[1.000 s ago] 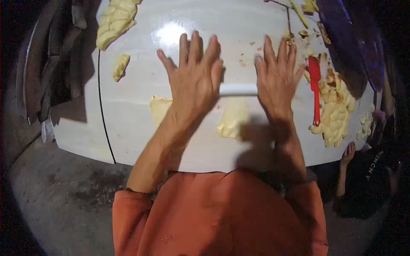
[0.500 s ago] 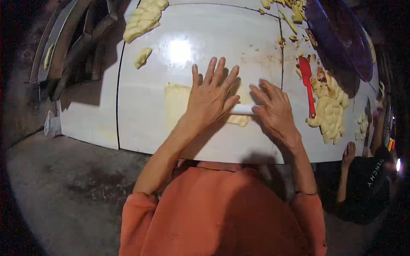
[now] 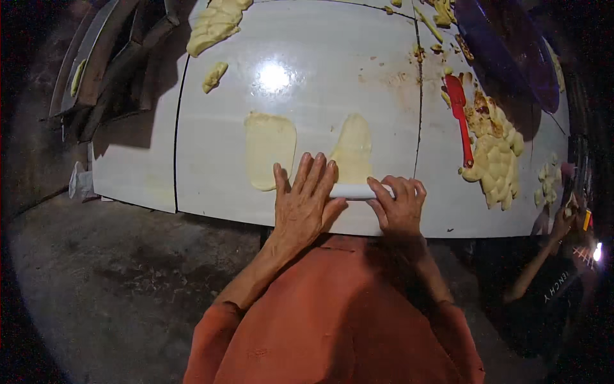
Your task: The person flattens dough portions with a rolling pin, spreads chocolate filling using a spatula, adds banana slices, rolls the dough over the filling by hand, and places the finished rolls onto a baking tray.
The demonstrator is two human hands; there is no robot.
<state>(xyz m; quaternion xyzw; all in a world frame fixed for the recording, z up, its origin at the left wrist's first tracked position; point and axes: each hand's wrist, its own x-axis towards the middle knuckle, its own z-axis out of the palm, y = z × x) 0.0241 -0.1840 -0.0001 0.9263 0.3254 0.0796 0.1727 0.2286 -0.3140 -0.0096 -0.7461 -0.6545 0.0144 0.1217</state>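
A white rolling pin (image 3: 353,191) lies crosswise near the front edge of the white table. My left hand (image 3: 302,208) rests flat on its left end, fingers stretched out and slightly apart. At the other end my right hand (image 3: 403,203) has its fingers bent round the pin. Just beyond the pin a long, thin piece of rolled dough (image 3: 353,147) reaches away from me, its near end at the pin. To its left lies another flat, rounded-oblong dough sheet (image 3: 270,150), close to my left fingertips.
A red spatula (image 3: 460,118) lies beside a pile of dough pieces (image 3: 495,160) smeared with brown filling. Behind stands a purple basin (image 3: 511,57). More dough (image 3: 220,25) and a small lump (image 3: 215,77) sit far left. A co-worker's hand (image 3: 563,221) shows at right.
Both hands have drawn the rolling pin toward me, to the table's near edge. Both dough sheets are now uncovered. My right fingers have curled more. The co-worker's arm has moved.
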